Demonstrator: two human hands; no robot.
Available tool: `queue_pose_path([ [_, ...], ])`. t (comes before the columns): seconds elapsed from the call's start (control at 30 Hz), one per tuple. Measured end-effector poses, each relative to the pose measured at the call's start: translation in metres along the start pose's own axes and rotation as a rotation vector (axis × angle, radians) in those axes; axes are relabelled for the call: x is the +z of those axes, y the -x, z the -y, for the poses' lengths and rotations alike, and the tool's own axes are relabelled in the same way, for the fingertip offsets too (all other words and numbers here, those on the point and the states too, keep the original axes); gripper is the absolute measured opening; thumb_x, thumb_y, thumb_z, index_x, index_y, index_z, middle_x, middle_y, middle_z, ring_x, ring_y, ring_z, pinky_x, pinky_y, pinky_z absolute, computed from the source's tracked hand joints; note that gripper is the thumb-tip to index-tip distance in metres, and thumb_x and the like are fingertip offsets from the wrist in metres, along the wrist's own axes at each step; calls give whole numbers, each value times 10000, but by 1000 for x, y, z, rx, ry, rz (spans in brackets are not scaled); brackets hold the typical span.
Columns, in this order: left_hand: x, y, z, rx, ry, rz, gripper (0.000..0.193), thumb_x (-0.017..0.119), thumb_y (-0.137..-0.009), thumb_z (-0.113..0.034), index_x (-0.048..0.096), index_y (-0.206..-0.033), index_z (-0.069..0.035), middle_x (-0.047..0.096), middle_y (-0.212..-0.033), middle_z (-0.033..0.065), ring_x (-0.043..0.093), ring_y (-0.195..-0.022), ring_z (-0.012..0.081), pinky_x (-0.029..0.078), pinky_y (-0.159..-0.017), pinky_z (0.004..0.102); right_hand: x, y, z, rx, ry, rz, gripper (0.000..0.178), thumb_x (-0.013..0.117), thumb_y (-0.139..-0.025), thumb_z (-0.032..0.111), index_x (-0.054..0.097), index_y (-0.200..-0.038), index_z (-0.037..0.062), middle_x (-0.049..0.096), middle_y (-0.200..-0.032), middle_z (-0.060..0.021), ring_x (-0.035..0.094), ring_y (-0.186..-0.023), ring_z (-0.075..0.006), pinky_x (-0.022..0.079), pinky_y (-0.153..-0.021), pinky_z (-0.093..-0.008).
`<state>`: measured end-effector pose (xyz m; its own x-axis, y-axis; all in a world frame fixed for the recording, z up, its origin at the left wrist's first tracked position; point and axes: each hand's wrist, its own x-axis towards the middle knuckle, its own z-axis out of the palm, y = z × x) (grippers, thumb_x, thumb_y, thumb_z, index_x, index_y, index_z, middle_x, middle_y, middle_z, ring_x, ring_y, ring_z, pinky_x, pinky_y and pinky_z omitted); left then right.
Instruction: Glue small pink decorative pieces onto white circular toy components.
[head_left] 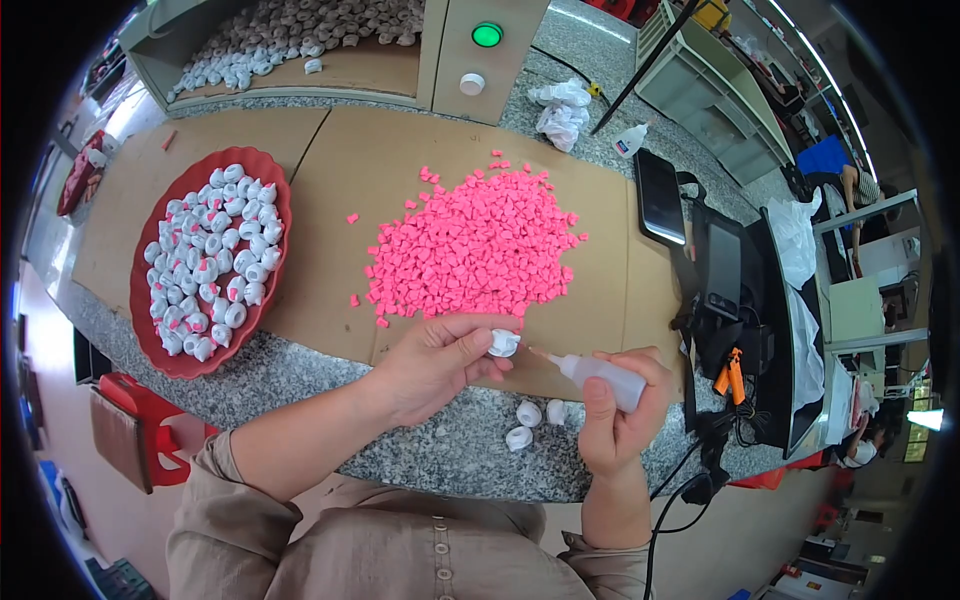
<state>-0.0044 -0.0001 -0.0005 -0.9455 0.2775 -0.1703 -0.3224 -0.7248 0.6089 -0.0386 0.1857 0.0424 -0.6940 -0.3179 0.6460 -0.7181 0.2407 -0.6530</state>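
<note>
My left hand [440, 362] pinches a small white plastic cap [504, 343] between thumb and fingers, just below a heap of small pink plastic pieces [478, 247]. My right hand [622, 412] grips a small translucent squeeze bottle [598, 370], its orange nozzle tip pointing left at the cap and almost touching it. Three more white caps [530, 422] lie on the speckled stone counter edge between my hands.
A red oval tray [140, 300] full of white caps with pink inserts sits at the left on brown cardboard [330, 180]. A bin of white parts [280, 40], a green button [487, 35], crumpled tissue [562, 110], another glue bottle [630, 140], a phone [660, 197] and black devices [730, 280] stand behind and right.
</note>
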Motion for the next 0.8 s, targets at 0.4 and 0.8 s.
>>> queue_pose_path([
  [0.4,-2,0,2,15,5,9,316,484,-849,-194,491,-1112,-20,558,-981,85,534,-782,117,445,-720,246,0,5,0,146,-118,-5,240,556,-764,41,416,-949,-22,504,-793,-130,469,-666,-164,399,-574,-246],
  [0.8,-3,0,3,2,-18,13,300,465,-859,-179,492,-1115,-26,557,-988,94,534,-788,110,439,-734,244,5,2,-2,70,-125,-14,239,568,-754,39,425,-936,-21,520,-789,-132,467,-644,-161,396,-546,-244],
])
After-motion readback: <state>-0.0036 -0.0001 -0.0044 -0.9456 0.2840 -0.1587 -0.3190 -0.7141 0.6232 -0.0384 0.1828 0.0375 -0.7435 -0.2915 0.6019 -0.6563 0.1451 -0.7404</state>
